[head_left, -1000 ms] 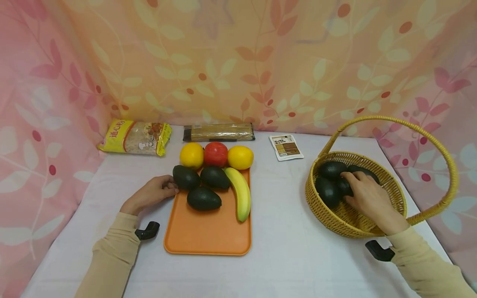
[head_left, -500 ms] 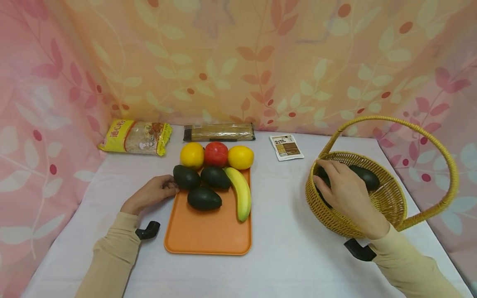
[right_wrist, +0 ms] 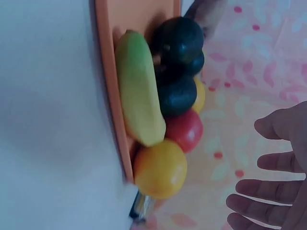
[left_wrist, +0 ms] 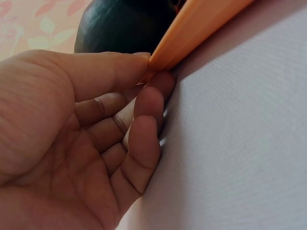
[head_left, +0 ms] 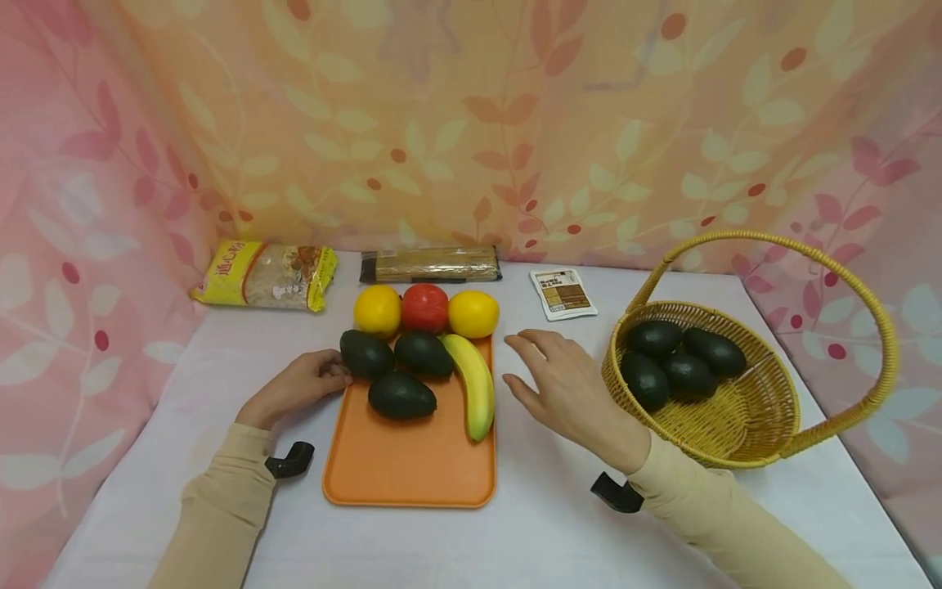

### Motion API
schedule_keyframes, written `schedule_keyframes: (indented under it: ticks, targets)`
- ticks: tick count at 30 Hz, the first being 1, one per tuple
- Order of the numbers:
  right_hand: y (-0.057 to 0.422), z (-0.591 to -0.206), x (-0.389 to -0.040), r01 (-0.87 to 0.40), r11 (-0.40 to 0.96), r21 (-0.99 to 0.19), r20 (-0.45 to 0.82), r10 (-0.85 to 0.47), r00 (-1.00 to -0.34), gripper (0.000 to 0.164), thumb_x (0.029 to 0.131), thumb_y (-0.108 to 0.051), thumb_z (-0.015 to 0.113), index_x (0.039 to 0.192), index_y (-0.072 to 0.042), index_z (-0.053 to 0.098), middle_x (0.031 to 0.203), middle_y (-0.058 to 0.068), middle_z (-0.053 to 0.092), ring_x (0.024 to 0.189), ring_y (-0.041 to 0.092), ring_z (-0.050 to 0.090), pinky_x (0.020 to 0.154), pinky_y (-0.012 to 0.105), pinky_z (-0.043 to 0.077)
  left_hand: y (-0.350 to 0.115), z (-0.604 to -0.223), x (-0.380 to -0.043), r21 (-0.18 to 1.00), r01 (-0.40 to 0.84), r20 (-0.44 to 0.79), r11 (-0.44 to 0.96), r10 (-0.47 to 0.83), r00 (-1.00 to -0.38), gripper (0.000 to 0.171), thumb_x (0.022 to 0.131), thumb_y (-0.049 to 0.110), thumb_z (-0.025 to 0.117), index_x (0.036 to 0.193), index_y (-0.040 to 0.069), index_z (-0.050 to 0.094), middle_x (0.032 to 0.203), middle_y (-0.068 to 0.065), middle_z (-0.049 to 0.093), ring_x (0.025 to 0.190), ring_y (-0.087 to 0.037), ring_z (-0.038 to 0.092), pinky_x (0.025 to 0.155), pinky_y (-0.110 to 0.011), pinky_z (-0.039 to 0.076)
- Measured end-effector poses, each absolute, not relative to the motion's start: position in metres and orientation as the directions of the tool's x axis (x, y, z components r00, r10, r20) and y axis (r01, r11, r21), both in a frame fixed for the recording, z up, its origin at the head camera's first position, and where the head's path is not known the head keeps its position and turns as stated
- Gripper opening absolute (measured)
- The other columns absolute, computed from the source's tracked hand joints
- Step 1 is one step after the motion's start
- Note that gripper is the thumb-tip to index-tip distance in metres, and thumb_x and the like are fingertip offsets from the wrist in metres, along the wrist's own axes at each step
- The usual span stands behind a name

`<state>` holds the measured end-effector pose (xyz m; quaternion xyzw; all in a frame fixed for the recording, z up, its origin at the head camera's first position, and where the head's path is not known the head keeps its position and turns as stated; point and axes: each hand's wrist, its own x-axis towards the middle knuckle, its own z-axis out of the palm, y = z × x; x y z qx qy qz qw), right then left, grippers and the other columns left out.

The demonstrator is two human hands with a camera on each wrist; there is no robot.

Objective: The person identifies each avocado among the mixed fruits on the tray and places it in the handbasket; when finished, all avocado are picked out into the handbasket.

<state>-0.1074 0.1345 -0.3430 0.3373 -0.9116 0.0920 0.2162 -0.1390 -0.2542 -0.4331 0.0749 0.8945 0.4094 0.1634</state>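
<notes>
One tray [head_left: 412, 468] lay on the white table [head_left: 545, 523], left of the basket [head_left: 710, 432], its near part bare and its far part crowded with fruit. It was orange, shallow and round-cornered, with a low rim, and seemed stiff, light plastic; with the load toward the far end, a lift from one edge would likely have tipped it, so both long sides looked the safer hold. The left hand [head_left: 298, 384] pinched its left rim between thumb and forefinger, the other fingers bent close to the table. On the tray sat three avocados [head_left: 401, 396], nearly black, with a dull sheen; they looked firm, smooth and apt to roll, best taken round the thick middle. Beside them a banana [head_left: 474, 388] curved along the right rim, yellow with a greenish near end, probably light and easily gripped at mid-length. Two yellow fruits [head_left: 378, 311] flanked a red fruit [head_left: 424, 307] at the far end. The right hand [head_left: 567, 393], fingers loosely spread and holding nothing, hung between banana and basket, where four more avocados [head_left: 690, 375] lay together. Behind were a bag [head_left: 280, 276], a long pack [head_left: 434, 264] and a sachet [head_left: 563, 294], before a flowered curtain [head_left: 456, 123]
</notes>
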Motion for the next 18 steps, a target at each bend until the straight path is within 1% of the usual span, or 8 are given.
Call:
schedule_keyframes:
  ticks: [6,10,13,18]
  targets:
    - [0.099,-0.354,-0.104,-0.708,0.705,-0.036,0.4,-0.639,-0.657,0.05,0.083,-0.031,0.077,0.125,-0.011,0.06,0.119,0.008,0.064,0.106,0.025,0.063,0.084,0.038,0.054,-0.255,-0.434,-0.139,0.751,0.0,-0.234,0.66,0.267,-0.935,0.029,0.093,0.016,0.062,0.116,-0.002,0.061,0.093,-0.008,0.067,0.084,-0.016,0.057,0.076,-0.026,0.047]
    - [0.08,-0.362,-0.101,-0.732,0.681,-0.025,0.377,-0.672,-0.637,0.054,0.079,-0.031,0.08,0.125,-0.012,0.06,0.12,0.009,0.063,0.106,0.024,0.062,0.084,0.037,0.054,-0.255,-0.433,-0.138,0.751,0.008,-0.23,0.66,0.273,-0.934,0.027,0.093,0.016,0.062,0.113,-0.001,0.061,0.092,-0.008,0.067,0.083,-0.016,0.057,0.075,-0.026,0.047]
    - [0.067,-0.367,-0.099,-0.745,0.667,-0.018,0.366,-0.689,-0.626,0.057,0.079,-0.034,0.08,0.127,-0.013,0.059,0.122,0.009,0.061,0.109,0.024,0.061,0.087,0.037,0.054,-0.255,-0.433,-0.138,0.749,0.009,-0.23,0.662,0.272,-0.934,0.024,0.093,0.016,0.063,0.11,-0.001,0.062,0.091,-0.008,0.067,0.083,-0.016,0.057,0.075,-0.025,0.047]
    - [0.046,-0.376,-0.097,-0.762,0.648,-0.011,0.342,-0.714,-0.612,0.06,0.081,-0.039,0.078,0.131,-0.015,0.056,0.128,0.01,0.059,0.114,0.024,0.06,0.091,0.037,0.053,-0.254,-0.433,-0.139,0.746,-0.002,-0.239,0.666,0.264,-0.935,0.027,0.093,0.016,0.062,0.114,-0.001,0.061,0.093,-0.008,0.067,0.084,-0.016,0.057,0.077,-0.028,0.047]
